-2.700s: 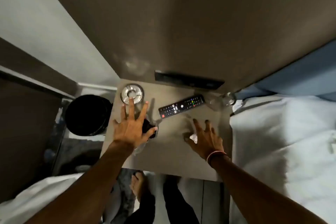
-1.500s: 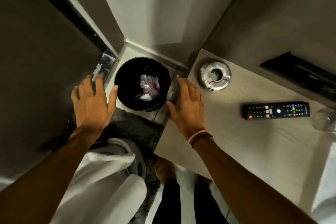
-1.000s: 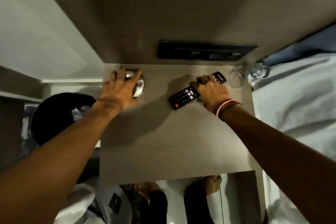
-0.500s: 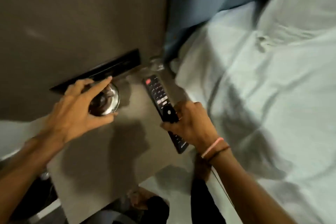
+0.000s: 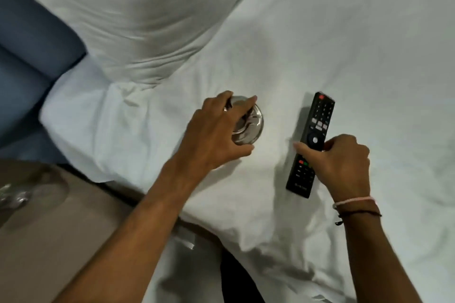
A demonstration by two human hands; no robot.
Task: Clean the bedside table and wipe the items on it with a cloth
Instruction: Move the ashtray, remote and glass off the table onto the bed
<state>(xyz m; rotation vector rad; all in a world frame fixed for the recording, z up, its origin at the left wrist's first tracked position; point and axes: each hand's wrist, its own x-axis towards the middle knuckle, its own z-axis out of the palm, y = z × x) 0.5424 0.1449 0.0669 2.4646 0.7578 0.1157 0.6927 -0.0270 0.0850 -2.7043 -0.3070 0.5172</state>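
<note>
White bed sheet [image 5: 320, 32] fills most of the view, creased and rumpled. Large white pillow [image 5: 138, 15] at upper left, lying on the sheet, its folds bunched along the lower edge. Blue padded headboard [image 5: 27, 56] at the left edge, beside the pillow. Grey-brown tabletop [image 5: 61, 241] at lower left, just beside the mattress edge. Light is dim and even, with soft shadows in the sheet's wrinkles.

Left hand [image 5: 216, 130] clasps metal ashtray [image 5: 248, 123] on white bed sheet [image 5: 369, 56]; right hand [image 5: 342, 165] grips black remote [image 5: 314, 135] right of ashtray; pillow [image 5: 138, 15] beyond ashtray.
</note>
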